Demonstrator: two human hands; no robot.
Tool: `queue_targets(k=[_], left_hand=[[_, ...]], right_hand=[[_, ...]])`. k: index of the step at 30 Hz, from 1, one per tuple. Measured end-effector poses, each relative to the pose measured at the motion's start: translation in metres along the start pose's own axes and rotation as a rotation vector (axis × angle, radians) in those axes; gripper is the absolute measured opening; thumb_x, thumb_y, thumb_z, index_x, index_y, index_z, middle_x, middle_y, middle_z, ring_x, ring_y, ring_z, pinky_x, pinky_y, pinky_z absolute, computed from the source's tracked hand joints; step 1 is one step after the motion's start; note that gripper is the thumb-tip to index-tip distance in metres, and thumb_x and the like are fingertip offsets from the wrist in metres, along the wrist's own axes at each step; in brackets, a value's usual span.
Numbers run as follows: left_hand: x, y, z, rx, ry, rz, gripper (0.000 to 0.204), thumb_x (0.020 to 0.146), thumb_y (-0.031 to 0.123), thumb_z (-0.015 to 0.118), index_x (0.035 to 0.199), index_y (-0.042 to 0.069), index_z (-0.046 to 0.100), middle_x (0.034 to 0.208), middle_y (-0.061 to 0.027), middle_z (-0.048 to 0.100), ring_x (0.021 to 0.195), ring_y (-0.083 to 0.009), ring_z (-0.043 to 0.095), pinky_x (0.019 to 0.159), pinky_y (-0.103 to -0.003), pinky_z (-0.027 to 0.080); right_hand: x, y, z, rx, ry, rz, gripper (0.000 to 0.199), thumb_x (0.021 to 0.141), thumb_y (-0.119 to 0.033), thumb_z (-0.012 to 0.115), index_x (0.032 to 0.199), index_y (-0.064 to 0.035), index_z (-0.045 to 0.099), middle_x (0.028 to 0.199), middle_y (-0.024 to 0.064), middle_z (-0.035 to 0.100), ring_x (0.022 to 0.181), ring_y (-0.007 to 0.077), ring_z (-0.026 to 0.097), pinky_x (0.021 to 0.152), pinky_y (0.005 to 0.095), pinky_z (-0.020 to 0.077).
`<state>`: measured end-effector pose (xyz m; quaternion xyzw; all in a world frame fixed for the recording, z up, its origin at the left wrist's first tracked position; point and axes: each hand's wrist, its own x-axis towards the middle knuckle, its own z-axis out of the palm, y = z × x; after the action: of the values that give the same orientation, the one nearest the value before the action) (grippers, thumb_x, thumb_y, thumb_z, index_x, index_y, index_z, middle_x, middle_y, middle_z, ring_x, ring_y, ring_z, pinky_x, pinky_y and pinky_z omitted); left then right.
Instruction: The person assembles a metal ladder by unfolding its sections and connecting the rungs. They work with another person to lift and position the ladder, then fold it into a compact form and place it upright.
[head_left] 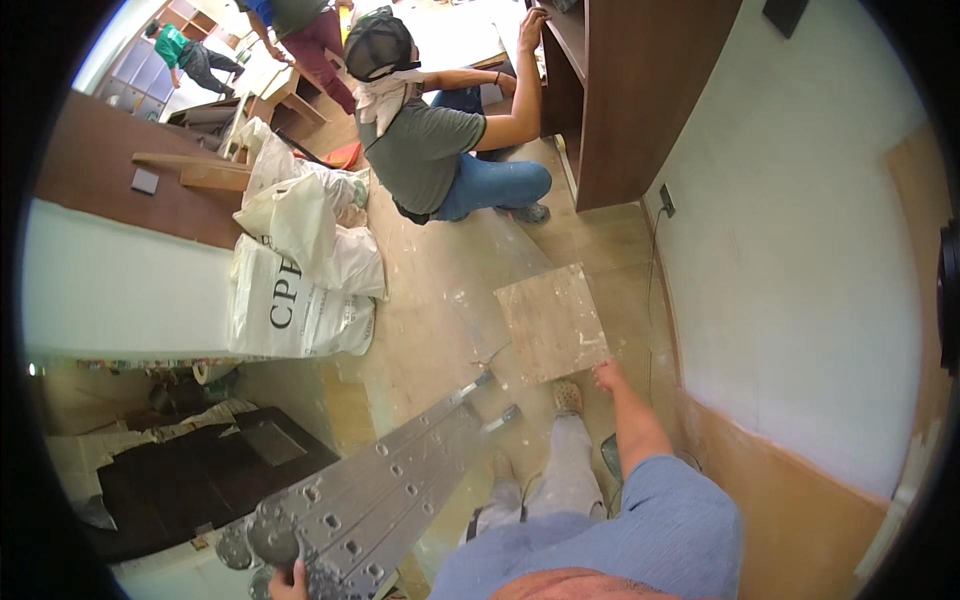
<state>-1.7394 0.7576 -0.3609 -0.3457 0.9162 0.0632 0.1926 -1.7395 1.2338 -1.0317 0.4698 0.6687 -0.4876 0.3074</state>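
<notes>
- Your right hand (606,376) reaches down, fingers closed on the near corner of a square wooden board (553,322) lying on the floor (430,300); it looks not yet lifted.
- Your left hand (288,583) grips the top of a metal ladder (380,495).
- Beyond, white sacks (300,270) and a crouching person (440,140) by a brown cabinet (640,90).

Even daylight fills the room, brightest on the white wall (800,260) at right and the far doorway at top left. Shadows are soft. The fisheye bends straight edges near the black rim. The ladder (380,500) close below looks slightly blurred.
</notes>
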Motion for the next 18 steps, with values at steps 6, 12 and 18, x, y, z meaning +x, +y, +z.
queue_targets(k=[6, 12, 18], left_hand=[[0.047, -0.089, 0.011, -0.024, 0.064, 0.551, 0.047, 0.093, 0.029, 0.064, 0.123, -0.006, 0.06, 0.115, -0.0145, 0.065, 0.102, -0.0195, 0.058, 0.088, -0.033, 0.048], [0.064, -0.153, -0.003, 0.166, -0.071, 1.114, 0.047, 0.093, 0.027, 0.064, 0.124, -0.008, 0.058, 0.112, -0.0131, 0.065, 0.1, -0.0193, 0.058, 0.084, -0.031, 0.049], [0.021, -0.08, 0.014, -0.375, 0.091, -0.311, 0.048, 0.092, 0.027, 0.065, 0.123, -0.008, 0.057, 0.11, -0.0138, 0.063, 0.097, -0.0189, 0.059, 0.08, -0.031, 0.05]], right_hand=[[0.103, -0.01, -0.007, -0.179, 0.25, 0.016, 0.059, 0.076, -0.022, 0.071, 0.13, -0.0051, 0.052, 0.124, 0.0213, 0.06, 0.118, 0.0347, 0.056, 0.099, 0.0408, 0.0449], [0.142, -0.015, 0.009, -0.098, 0.275, 0.022, 0.088, 0.071, -0.023, 0.078, 0.145, 0.0, 0.035, 0.139, 0.023, 0.049, 0.13, 0.0343, 0.047, 0.109, 0.0393, 0.0375], [0.163, -0.017, 0.019, -0.01, 0.158, -0.037, 0.083, 0.071, -0.031, 0.08, 0.138, 0.0033, 0.044, 0.127, 0.0246, 0.058, 0.116, 0.036, 0.058, 0.099, 0.0397, 0.045]])
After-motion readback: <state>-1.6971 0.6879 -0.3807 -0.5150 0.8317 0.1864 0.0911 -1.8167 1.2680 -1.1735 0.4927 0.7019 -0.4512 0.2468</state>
